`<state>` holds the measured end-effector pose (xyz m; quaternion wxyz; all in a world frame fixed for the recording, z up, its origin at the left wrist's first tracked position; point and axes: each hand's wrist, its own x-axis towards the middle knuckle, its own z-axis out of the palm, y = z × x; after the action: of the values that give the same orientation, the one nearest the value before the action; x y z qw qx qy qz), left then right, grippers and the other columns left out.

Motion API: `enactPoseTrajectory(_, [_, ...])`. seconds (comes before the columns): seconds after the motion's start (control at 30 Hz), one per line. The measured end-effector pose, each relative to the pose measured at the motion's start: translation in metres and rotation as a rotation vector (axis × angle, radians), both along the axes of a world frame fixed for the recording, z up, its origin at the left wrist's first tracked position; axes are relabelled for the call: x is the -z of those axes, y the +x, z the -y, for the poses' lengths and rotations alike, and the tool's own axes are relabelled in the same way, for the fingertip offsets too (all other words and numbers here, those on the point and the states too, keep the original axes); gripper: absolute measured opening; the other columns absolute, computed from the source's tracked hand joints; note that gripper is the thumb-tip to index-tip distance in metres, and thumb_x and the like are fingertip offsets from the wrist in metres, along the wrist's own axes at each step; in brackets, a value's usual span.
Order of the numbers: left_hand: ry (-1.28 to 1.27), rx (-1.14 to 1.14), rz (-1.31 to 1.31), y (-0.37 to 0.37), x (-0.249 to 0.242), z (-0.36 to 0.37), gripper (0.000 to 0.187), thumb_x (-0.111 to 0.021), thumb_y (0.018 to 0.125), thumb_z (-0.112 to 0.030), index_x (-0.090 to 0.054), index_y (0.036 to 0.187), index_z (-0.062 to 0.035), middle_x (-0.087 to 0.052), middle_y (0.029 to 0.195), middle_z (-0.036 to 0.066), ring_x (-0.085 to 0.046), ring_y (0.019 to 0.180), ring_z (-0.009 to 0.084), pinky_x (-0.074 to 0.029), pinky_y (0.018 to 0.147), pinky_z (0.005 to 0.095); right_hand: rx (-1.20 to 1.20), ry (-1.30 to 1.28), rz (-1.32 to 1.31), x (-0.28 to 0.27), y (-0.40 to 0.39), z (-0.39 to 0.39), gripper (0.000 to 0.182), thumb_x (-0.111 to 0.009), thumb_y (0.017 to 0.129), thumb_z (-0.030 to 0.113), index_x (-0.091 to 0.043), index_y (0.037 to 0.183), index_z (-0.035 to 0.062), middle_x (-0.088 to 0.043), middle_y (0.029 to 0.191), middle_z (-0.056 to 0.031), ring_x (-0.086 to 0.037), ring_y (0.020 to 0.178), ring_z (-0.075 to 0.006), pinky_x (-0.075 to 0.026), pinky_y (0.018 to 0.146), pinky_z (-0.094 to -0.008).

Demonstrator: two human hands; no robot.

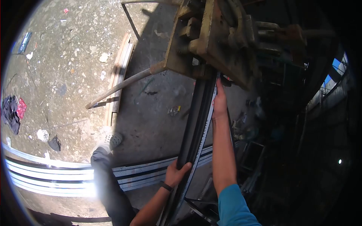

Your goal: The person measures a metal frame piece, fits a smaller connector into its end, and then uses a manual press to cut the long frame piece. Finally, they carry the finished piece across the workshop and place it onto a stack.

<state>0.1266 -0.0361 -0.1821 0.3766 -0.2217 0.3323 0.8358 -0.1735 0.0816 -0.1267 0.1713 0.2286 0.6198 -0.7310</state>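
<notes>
A long dark metal profile [196, 124] with a pale edge runs from the bottom centre up into a worn yellowish machine [211, 41]. My left hand [176, 172] grips the profile low down, fingers wrapped around its left side; a dark band is on that wrist. My right hand [219, 102] rests on the profile's right edge just below the machine's jaws, arm stretched out in a teal sleeve.
A long lever bar [120, 86] sticks out left from the machine. Shiny metal profiles [56, 175] lie across the concrete floor. My leg and white shoe [110, 142] stand beside them. A wooden plank [120, 71], rags and litter lie on the left. Dark clutter fills the right.
</notes>
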Motion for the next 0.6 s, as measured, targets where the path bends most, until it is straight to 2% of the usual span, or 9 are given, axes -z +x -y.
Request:
enactPoseTrajectory(0.13, [0.040,-0.003,0.034,-0.001,0.001,0.000,0.057,-0.075,0.086,-0.048,-0.065,0.110,0.0030,-0.072,0.089,0.009,-0.068,0.084,0.0146,-0.053,0.078,0.0297,-0.021,-0.025,0.017,0.001,0.000,-0.003,0.048,-0.050,0.101,0.047,-0.062,0.121,0.0049,-0.071,0.102,-0.0107,-0.069,0.083,-0.0174,-0.056,0.073,-0.0305])
enactPoseTrajectory(0.23, [0.045,0.012,0.044,0.000,0.000,0.000,0.059,-0.074,0.086,-0.049,-0.064,0.113,0.0028,-0.072,0.094,0.012,-0.068,0.089,0.0168,-0.053,0.080,0.0303,0.003,-0.032,-0.001,0.000,-0.001,-0.002,0.047,-0.052,0.101,0.046,-0.062,0.121,0.0042,-0.072,0.101,-0.0095,-0.069,0.083,-0.0164,-0.056,0.072,-0.0304])
enactPoseTrajectory(0.33, [-0.058,0.028,-0.048,0.004,0.003,0.000,0.063,-0.071,0.088,-0.050,-0.059,0.119,0.0032,-0.070,0.102,0.015,-0.067,0.095,0.0211,-0.052,0.083,0.0317,0.021,-0.097,0.011,0.001,-0.005,-0.007,0.046,-0.055,0.100,0.043,-0.062,0.122,0.0035,-0.071,0.104,-0.0071,-0.068,0.087,-0.0155,-0.055,0.076,-0.0297])
enactPoseTrajectory(0.37, [-0.088,0.123,-0.043,0.006,0.002,0.008,0.067,-0.067,0.091,-0.051,-0.051,0.127,0.0031,-0.066,0.115,0.018,-0.063,0.107,0.0247,-0.050,0.089,0.0349,0.039,-0.131,0.029,0.007,-0.005,-0.016,0.046,-0.057,0.099,0.042,-0.062,0.123,0.0035,-0.071,0.107,-0.0062,-0.068,0.090,-0.0152,-0.054,0.079,-0.0296])
enactPoseTrajectory(0.47, [-0.284,0.043,-0.237,-0.009,-0.004,0.056,0.068,-0.071,0.090,-0.043,-0.045,0.133,0.0019,-0.058,0.126,0.018,-0.056,0.118,0.0261,-0.048,0.093,0.0393,0.123,-0.108,-0.037,0.010,-0.004,-0.010,0.048,-0.061,0.097,0.039,-0.060,0.129,0.0034,-0.066,0.120,-0.0049,-0.063,0.105,-0.0146,-0.049,0.091,-0.0295])
enactPoseTrajectory(0.5, [-0.378,0.043,-0.305,-0.033,-0.022,0.093,0.067,-0.073,0.088,-0.040,-0.044,0.133,0.0014,-0.056,0.129,0.019,-0.055,0.120,0.0266,-0.047,0.095,0.0406,0.168,-0.077,-0.077,0.008,-0.003,-0.007,0.049,-0.063,0.096,0.038,-0.060,0.131,0.0034,-0.065,0.125,-0.0046,-0.061,0.110,-0.0145,-0.047,0.095,-0.0295])
enactPoseTrajectory(0.53, [-0.521,0.080,-0.512,-0.067,-0.047,0.133,0.065,-0.075,0.086,-0.030,-0.044,0.134,0.0009,-0.056,0.127,0.018,-0.056,0.117,0.0280,-0.046,0.096,0.0409,0.132,-0.080,-0.088,0.012,-0.004,-0.010,0.053,-0.061,0.096,0.039,-0.058,0.134,0.0014,-0.058,0.135,-0.0047,-0.054,0.120,-0.0130,-0.041,0.102,-0.0291])
enactPoseTrajectory(0.6, [-0.681,0.068,-0.839,-0.138,-0.117,0.204,0.065,-0.076,0.082,-0.024,-0.046,0.133,0.0022,-0.057,0.124,0.019,-0.057,0.116,0.0298,-0.046,0.097,0.0415,0.139,-0.051,-0.109,0.020,-0.005,-0.014,0.055,-0.059,0.097,0.040,-0.057,0.134,-0.0007,-0.058,0.136,-0.0055,-0.053,0.122,-0.0142,-0.040,0.102,-0.0291])
